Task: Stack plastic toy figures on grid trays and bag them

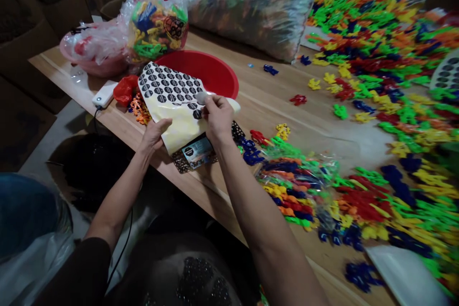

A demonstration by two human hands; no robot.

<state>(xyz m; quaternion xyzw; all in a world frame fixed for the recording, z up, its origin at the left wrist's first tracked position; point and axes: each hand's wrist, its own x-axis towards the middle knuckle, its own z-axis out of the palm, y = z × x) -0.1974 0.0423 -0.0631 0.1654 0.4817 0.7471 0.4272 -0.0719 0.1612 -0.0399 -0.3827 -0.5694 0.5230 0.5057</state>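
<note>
My left hand (156,135) grips the lower left edge of a sheet of round black stickers (172,85), with the thumb on top. Bare pale yellow backing shows on the sheet's lower part, and black stickers fill its upper part. At the sheet's right side my right hand (218,117) is closed in a pinch, with a small greyish round sticker (202,98) at the fingertips. Under the sheet lies a black perforated tray (182,165) bearing a blue-and-white printed card (197,149). Part of the tray is hidden by the sheet and my right hand.
Behind the sheet stands a red basin (224,74). A bag of coloured plastic figures (154,28) and a pink bowl (103,64) are at the back left. A large filled sack (247,9) lies behind. Loose coloured figures (405,148) spread across the right.
</note>
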